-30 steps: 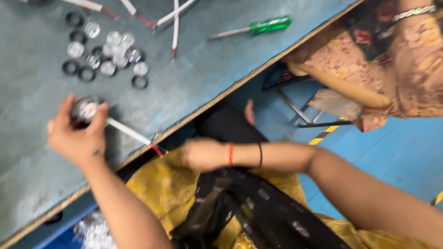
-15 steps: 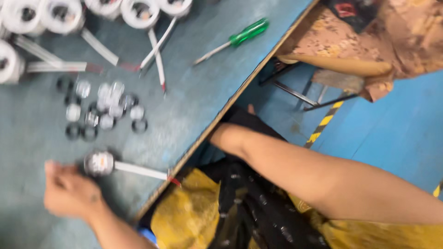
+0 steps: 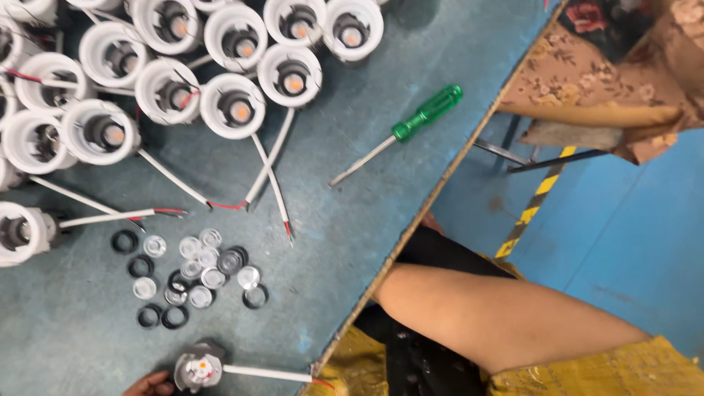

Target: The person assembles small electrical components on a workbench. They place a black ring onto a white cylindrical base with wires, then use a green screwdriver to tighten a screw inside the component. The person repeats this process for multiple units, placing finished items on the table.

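From the head view, the left hand [image 3: 150, 383] shows only fingertips at the bottom edge, touching a grey lamp module [image 3: 198, 369] lying on the blue surface [image 3: 352, 220], apparently steadying it. Whether its grip is clenched cannot be told. The right forearm reaches below the surface edge, its hand hidden. Loose lenses and rings [image 3: 192, 275] lie near, likely kept within reach.
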